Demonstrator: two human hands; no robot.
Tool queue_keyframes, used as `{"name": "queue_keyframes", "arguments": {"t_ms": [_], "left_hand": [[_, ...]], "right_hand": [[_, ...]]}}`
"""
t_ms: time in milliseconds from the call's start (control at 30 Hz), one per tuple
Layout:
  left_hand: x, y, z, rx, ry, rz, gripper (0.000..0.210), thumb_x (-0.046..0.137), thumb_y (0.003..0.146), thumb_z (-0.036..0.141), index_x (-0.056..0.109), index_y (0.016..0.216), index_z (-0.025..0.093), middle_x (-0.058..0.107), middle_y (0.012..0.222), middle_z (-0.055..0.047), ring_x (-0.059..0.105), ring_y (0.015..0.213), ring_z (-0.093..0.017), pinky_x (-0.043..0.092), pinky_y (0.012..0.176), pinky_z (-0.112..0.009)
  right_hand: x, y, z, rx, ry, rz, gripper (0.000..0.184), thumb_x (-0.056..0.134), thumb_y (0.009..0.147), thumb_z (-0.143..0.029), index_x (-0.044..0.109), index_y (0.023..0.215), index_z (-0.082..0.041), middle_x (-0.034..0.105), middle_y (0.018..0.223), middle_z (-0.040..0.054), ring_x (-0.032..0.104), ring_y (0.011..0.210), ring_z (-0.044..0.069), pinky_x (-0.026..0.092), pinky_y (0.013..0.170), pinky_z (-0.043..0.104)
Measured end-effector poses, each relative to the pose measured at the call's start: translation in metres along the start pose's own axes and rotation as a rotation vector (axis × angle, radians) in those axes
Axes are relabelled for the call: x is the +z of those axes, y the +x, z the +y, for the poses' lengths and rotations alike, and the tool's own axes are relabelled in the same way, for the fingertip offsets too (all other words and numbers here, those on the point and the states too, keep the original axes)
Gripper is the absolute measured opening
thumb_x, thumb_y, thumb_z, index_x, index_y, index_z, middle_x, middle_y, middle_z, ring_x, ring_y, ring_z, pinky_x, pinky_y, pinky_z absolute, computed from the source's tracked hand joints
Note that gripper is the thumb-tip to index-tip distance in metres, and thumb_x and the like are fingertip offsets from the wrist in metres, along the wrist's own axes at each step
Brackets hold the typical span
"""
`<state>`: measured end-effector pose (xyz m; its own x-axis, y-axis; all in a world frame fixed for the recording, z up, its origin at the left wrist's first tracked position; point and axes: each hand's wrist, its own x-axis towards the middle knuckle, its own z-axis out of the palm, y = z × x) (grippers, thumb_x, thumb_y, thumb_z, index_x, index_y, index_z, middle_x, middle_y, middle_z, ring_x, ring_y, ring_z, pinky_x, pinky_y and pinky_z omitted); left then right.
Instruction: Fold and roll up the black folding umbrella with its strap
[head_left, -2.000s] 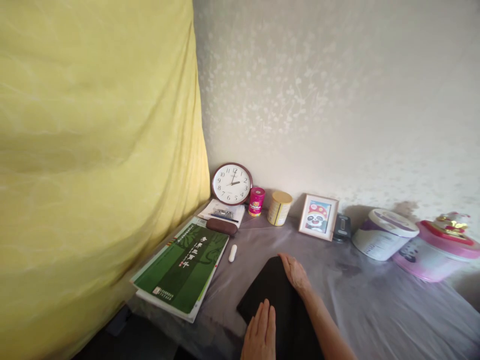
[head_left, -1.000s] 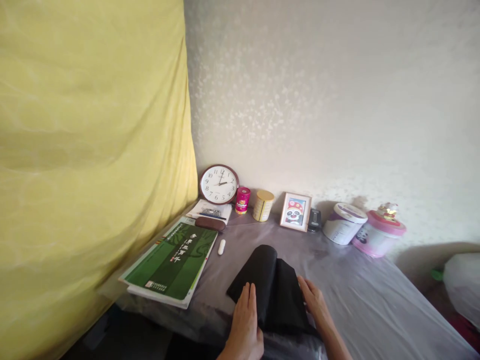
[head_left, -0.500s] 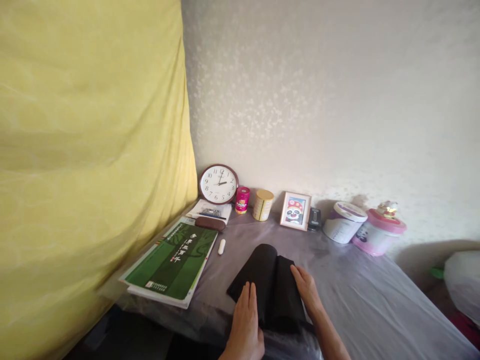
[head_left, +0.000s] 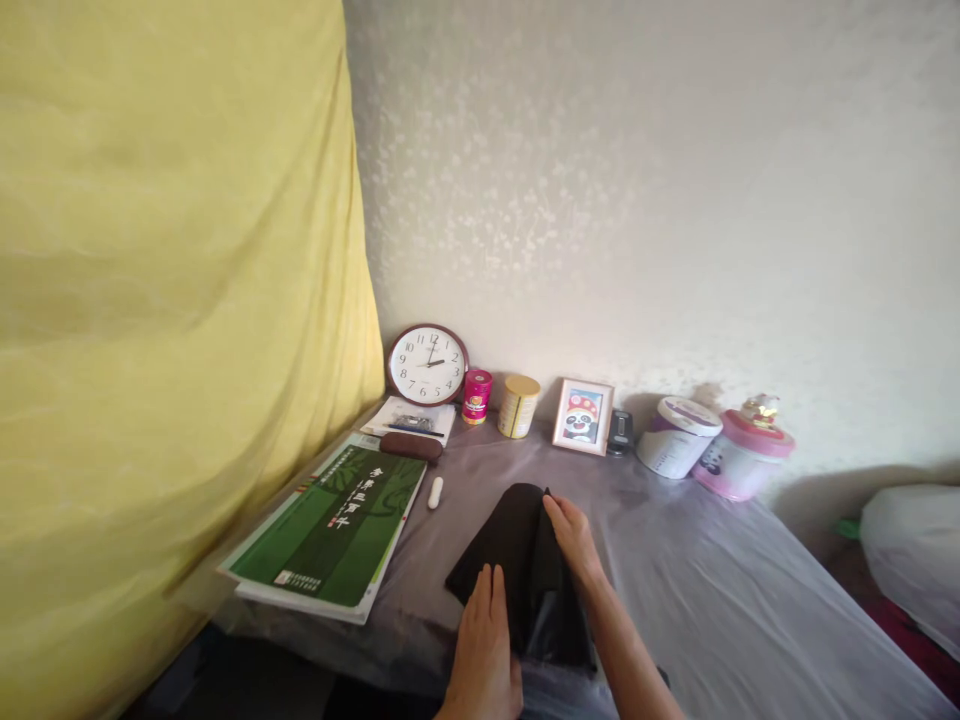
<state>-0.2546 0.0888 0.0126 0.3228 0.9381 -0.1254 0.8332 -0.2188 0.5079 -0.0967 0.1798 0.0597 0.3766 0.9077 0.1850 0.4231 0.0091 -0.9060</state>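
Note:
A black folded piece, seemingly of cloth (head_left: 501, 535), lies on the grey-covered table (head_left: 720, 590) in front of me. My right hand (head_left: 571, 535) grips the top edge of its right part, which stands raised and tilted toward the left part. Stretched out with the fingers together, my left hand (head_left: 484, 635) rests against the lower left of the black piece. The thumb of that hand is partly hidden. What kind of article the black piece is, I cannot tell.
To the left lie a green book (head_left: 330, 525), a brown case (head_left: 411, 447) and a small white stick-like object (head_left: 435, 493). Along the wall stand a clock (head_left: 427, 365), a pink can (head_left: 477, 397), a yellow-lidded can (head_left: 519, 407), a picture frame (head_left: 583, 416) and two tubs (head_left: 679, 440).
My right hand has moved left, lifting the right part of the black piece toward the left part. The left hand stays at the lower left. The view has shifted slightly.

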Motion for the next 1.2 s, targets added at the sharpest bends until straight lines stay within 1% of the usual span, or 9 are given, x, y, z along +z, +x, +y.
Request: {"name": "queue_keyframes", "arguments": {"t_ms": [233, 433, 500, 633, 767, 867, 967, 1067, 1200], "left_hand": [[0.017, 0.007, -0.014, 0.071, 0.043, 0.018, 0.095, 0.047, 0.055, 0.006, 0.004, 0.139, 0.003, 0.003, 0.149, -0.016, 0.008, 0.138, -0.025, 0.017, 0.113, -0.038], [0.022, 0.010, -0.018, 0.090, 0.041, 0.048, 0.083, 0.049, 0.057, 0.013, 0.023, 0.136, 0.001, 0.013, 0.148, -0.019, 0.013, 0.137, -0.028, 0.018, 0.112, -0.040], [0.022, 0.009, -0.018, 0.070, 0.061, 0.081, 0.082, 0.048, 0.057, 0.012, 0.025, 0.135, 0.002, 0.019, 0.147, -0.019, 0.017, 0.136, -0.028, 0.019, 0.112, -0.040], [0.022, 0.008, -0.023, 0.085, 0.104, 0.050, 0.076, 0.047, 0.061, 0.014, 0.029, 0.134, 0.001, 0.030, 0.142, -0.019, 0.028, 0.132, -0.027, 0.024, 0.110, -0.039], [0.029, 0.008, -0.038, 0.145, 0.170, 0.128, 0.067, 0.044, 0.067, 0.016, 0.033, 0.133, 0.004, 0.039, 0.138, -0.018, 0.037, 0.128, -0.026, 0.032, 0.106, -0.038], [0.035, 0.006, -0.053, 0.154, 0.228, 0.149, 0.062, 0.047, 0.069, 0.020, 0.040, 0.129, 0.006, 0.045, 0.133, -0.019, 0.043, 0.123, -0.028, 0.038, 0.101, -0.038], [0.033, 0.003, -0.061, 0.160, 0.190, 0.119, 0.065, 0.052, 0.069, 0.028, 0.039, 0.130, 0.008, 0.047, 0.132, -0.017, 0.047, 0.119, -0.028, 0.043, 0.097, -0.037], [0.023, 0.000, -0.053, 0.154, 0.142, 0.166, 0.061, 0.052, 0.070, 0.027, 0.042, 0.129, 0.014, 0.045, 0.134, -0.013, 0.044, 0.122, -0.028, 0.041, 0.099, -0.037], [0.010, 0.005, -0.030, 0.314, 0.081, 0.128, 0.060, 0.052, 0.071, 0.028, 0.041, 0.129, 0.020, 0.032, 0.144, -0.008, 0.030, 0.131, -0.030, 0.029, 0.108, -0.044]], "right_hand": [[0.031, 0.008, 0.003, 0.025, -0.096, 0.036, 0.037, 0.047, 0.075, -0.040, 0.067, 0.090, -0.012, 0.071, 0.081, 0.0096, 0.065, 0.078, 0.023, 0.049, 0.070, 0.031], [0.052, 0.005, 0.004, 0.080, -0.183, 0.007, 0.035, 0.046, 0.080, -0.032, 0.060, 0.102, -0.009, 0.071, 0.078, 0.0105, 0.066, 0.074, 0.023, 0.049, 0.067, 0.030], [0.056, 0.003, 0.002, 0.094, -0.238, -0.036, 0.035, 0.046, 0.082, -0.031, 0.056, 0.107, -0.009, 0.071, 0.078, 0.0097, 0.067, 0.072, 0.022, 0.048, 0.066, 0.029], [0.059, -0.002, -0.009, 0.102, -0.454, -0.153, 0.037, 0.040, 0.088, -0.029, 0.049, 0.116, -0.007, 0.071, 0.082, 0.0105, 0.068, 0.072, 0.019, 0.045, 0.069, 0.026], [0.060, -0.006, -0.016, 0.077, -0.509, -0.242, 0.035, 0.038, 0.089, -0.027, 0.046, 0.117, -0.008, 0.070, 0.065, 0.0038, 0.067, 0.066, 0.015, 0.043, 0.065, 0.022], [0.060, -0.009, -0.017, 0.020, -0.525, -0.294, 0.027, 0.039, 0.088, -0.026, 0.052, 0.109, -0.014, 0.069, 0.062, -0.0005, 0.065, 0.059, 0.013, 0.041, 0.061, 0.021], [0.058, -0.015, -0.019, -0.063, -0.543, -0.333, 0.020, 0.040, 0.087, -0.024, 0.059, 0.090, -0.020, 0.070, 0.062, -0.0024, 0.064, 0.057, 0.011, 0.039, 0.060, 0.020], [0.056, -0.020, -0.023, -0.117, -0.543, -0.345, 0.022, 0.041, 0.086, -0.023, 0.061, 0.079, -0.023, 0.070, 0.063, -0.0029, 0.063, 0.057, 0.011, 0.039, 0.059, 0.020], [0.056, -0.023, -0.026, -0.151, -0.539, -0.375, 0.024, 0.042, 0.085, -0.022, 0.063, 0.074, -0.024, 0.071, 0.066, -0.0031, 0.064, 0.060, 0.011, 0.039, 0.059, 0.020]]}}
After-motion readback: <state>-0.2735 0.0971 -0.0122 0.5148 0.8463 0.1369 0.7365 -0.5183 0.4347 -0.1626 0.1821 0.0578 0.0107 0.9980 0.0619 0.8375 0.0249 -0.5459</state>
